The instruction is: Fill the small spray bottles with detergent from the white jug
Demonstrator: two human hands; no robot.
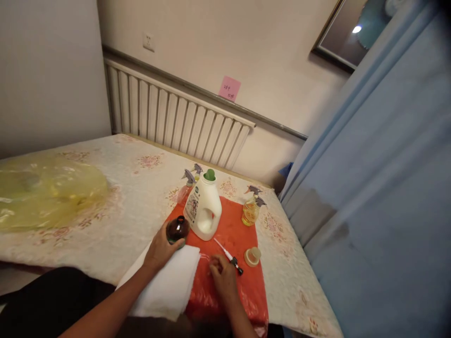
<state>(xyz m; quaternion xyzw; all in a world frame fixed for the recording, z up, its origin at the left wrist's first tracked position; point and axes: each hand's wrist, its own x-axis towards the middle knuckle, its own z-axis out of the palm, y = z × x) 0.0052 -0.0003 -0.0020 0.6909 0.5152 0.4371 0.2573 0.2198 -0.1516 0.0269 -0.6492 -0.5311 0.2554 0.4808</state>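
Observation:
My left hand (160, 251) grips a small brown glass bottle (177, 229) that stands on the red plastic sheet (243, 286). My right hand (221, 274) rests on the sheet, its fingers right by a thin spray tube with a black nozzle head (229, 257); whether it is pinching the tube I cannot tell. A white detergent jug with a green cap (203, 206) stands just behind the brown bottle. A folded white towel (169, 284) lies under my left wrist.
A yellow spray bottle (251, 206) and a beige cap (252, 256) sit on the sheet's right side. Two more spray bottles (188, 185) stand behind the jug. A yellow plastic bag (45, 192) lies at the left, a radiator (176, 119) behind, a blue curtain (380, 188) at the right.

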